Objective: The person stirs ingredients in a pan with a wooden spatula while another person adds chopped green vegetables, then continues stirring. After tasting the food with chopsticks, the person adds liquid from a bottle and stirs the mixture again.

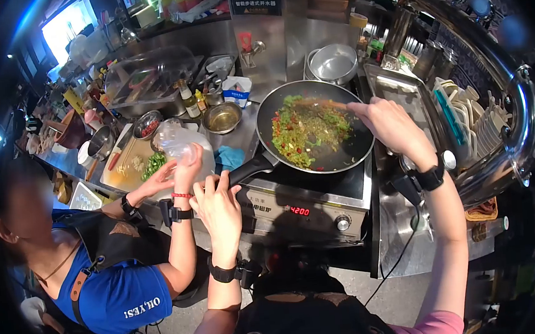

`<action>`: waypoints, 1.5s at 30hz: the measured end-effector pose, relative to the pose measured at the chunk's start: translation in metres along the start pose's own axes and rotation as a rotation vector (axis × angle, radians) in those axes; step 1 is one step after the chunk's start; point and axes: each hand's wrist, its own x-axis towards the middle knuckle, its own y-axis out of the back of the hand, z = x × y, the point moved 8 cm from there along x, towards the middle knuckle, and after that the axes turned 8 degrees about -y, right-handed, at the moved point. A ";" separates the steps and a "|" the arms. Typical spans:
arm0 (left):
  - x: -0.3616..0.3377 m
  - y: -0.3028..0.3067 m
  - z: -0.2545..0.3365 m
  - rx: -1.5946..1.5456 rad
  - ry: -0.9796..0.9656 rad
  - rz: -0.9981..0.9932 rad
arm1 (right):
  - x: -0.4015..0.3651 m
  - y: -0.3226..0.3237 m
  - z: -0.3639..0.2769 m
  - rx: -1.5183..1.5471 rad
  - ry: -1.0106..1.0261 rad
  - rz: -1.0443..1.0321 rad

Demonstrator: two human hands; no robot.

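A dark frying pan (pixel 357 144) sits on the induction cooker (pixel 271 210), whose red display reads 4200. Chopped green and red food (pixel 308 129) is spread over the pan's left and middle. My right hand (pixel 393 122), at the pan's right rim, is closed on a wooden utensil (pixel 325 103) that reaches into the food. Left of the pan, my left hand (pixel 217 208) is at the end of the black pan handle (pixel 252 168), fingers bent around it. The tip of the handle is partly hidden by the fingers.
At the left, a co-worker (pixel 113 279) holds a clear container (pixel 177 139) over a cutting board (pixel 120 175) with chopped greens. A metal bowl (pixel 223 118) and blue cloth (pixel 229 157) lie between board and pan. Behind stands a metal pot (pixel 333 64); dishes (pixel 484 125) are at right.
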 end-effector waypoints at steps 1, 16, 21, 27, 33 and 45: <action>-0.001 0.000 0.000 -0.005 -0.002 -0.010 | 0.007 -0.012 0.002 -0.014 -0.011 0.000; 0.000 0.002 0.003 0.025 -0.013 0.007 | -0.031 0.052 -0.038 0.245 0.067 -0.242; 0.001 0.001 0.000 0.001 -0.013 0.007 | -0.001 0.010 -0.036 0.195 -0.025 -0.025; 0.000 0.000 0.000 0.007 -0.005 -0.003 | 0.009 -0.024 -0.042 0.173 0.076 -0.025; 0.000 0.000 0.000 -0.011 -0.007 -0.018 | -0.031 0.060 -0.026 0.025 0.176 -0.190; 0.000 -0.002 0.000 0.007 -0.029 0.020 | -0.001 0.014 -0.035 -0.121 -0.054 0.069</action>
